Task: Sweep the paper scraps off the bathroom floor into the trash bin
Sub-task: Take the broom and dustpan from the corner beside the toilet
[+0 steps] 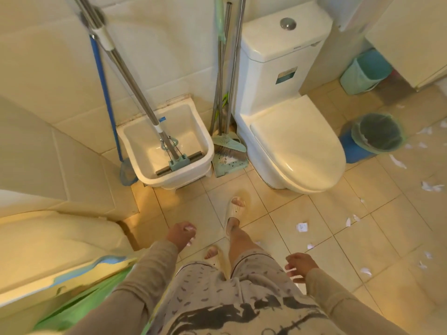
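Toilet (297, 151) is the biggest fixture, right of centre, lid down, so I cannot see the bowl. Left of it against the tiled wall is a white mop basin (179, 177). A squeegee mop (180, 163) stands head-down inside it, its metal handle leaning up and left. Nothing else shows in the basin. The trash bin (350, 148) sits just right of the toilet. It is blue, with a green liner folded over the rim. The inside is dark, and I cannot tell what is in it. A second, teal bin (358, 76) stands farther back by the cabinet, tilted, contents not visible. A green dustpan (228, 164) is wedged between basin and toilet, with the broom (227, 151) standing bristles-down in it and both handles propped on the wall. A blue-handled tool (106, 93) leans left of the basin. The floor (338, 238) is beige square tile. The paper scraps (302, 227) are small, white and torn, and lie scattered over the right half of the floor, from beside the trash bin down toward my right side. I stand facing the dustpan in pale slippers (233, 213). My left hand (181, 234) hangs in front of me with fingers loosely curled, holding nothing. My right hand (301, 264) is low at my side with fingers relaxed and spread, also empty.
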The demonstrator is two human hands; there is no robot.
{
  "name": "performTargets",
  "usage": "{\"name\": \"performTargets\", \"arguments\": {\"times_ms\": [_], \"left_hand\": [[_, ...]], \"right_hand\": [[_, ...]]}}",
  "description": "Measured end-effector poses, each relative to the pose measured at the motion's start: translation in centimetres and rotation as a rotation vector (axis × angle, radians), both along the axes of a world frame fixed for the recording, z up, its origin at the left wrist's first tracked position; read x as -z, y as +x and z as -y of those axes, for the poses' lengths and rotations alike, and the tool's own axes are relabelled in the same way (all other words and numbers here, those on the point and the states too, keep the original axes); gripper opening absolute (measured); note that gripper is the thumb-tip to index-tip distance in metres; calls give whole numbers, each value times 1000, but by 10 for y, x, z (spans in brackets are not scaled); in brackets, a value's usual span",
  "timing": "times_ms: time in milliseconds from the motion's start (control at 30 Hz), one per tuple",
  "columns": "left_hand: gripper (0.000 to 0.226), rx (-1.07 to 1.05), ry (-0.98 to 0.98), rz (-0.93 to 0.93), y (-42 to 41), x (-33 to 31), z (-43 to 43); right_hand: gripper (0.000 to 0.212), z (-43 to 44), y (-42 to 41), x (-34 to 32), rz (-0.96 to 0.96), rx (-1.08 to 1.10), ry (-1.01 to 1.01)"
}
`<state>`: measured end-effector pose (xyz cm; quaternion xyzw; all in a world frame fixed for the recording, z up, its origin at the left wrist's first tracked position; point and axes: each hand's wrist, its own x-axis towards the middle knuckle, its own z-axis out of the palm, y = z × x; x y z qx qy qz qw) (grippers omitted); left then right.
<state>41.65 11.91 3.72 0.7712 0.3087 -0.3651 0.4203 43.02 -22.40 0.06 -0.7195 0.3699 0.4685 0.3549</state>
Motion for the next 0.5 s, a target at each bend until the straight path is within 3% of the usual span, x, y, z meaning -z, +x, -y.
{"name": "performTargets", "arguments": {"times_ms": [267,500], "left_hand": [[16,-107,71,-237,25,24,-16],[19,-233,95,-225,68,17,-27]], "right_hand": [[13,-38,139,-13,92,-85,118],[28,-50,216,-31,120,-166,184]]}}
